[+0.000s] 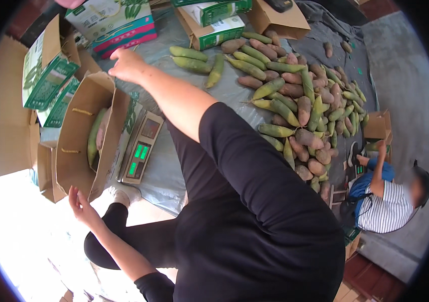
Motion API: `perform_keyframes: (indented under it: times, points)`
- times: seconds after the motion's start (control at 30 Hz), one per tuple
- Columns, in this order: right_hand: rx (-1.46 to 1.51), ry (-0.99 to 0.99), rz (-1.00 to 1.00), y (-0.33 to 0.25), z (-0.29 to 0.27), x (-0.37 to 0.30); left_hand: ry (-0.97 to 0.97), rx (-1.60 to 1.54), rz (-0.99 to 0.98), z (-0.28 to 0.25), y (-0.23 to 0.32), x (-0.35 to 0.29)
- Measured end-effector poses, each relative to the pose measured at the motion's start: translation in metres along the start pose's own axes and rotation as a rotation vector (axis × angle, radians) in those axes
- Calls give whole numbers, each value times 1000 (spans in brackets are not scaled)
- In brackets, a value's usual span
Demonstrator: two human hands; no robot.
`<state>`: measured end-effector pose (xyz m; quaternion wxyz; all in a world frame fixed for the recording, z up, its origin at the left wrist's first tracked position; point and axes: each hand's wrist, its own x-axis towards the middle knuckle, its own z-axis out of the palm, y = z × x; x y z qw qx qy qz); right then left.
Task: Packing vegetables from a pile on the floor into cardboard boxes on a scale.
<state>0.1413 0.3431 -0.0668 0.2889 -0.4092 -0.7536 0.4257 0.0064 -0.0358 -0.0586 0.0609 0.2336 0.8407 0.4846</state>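
An open cardboard box [68, 136] with yellow rope handles stands upright beside a digital scale [144, 146] with lit green digits; whether it rests on the scale's plate is hidden. Inside lie a green radish [95, 133] and a pinkish root [104, 128]. At the box's near corner my left hand [84, 211] has its fingers loosely extended, close to the cardboard edge. Across the far corner, my right hand [128, 65] reaches over with thumb and fingers apart, holding nothing visible. Whether either hand touches the box is hard to tell.
A large heap of green radishes and reddish roots [302, 110] spreads on the right. Three green radishes [191, 64] lie apart from it. Printed cartons [48, 75] stand at left, others [219, 32] behind. A person in a striped shirt [385, 206] sits at far right.
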Motion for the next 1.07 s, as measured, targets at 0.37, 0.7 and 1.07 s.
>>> perform_keyframes:
  times: [0.37,0.7,1.07]
  points:
    - [134,-39,3,11,7,13,0,-315,-178,-25,19,13]
    - [-56,-167,86,8,4,9,-207,64,-440,-57,27,57]
    - [-103,-199,204,-3,19,11,-540,291,-694,-49,-26,103]
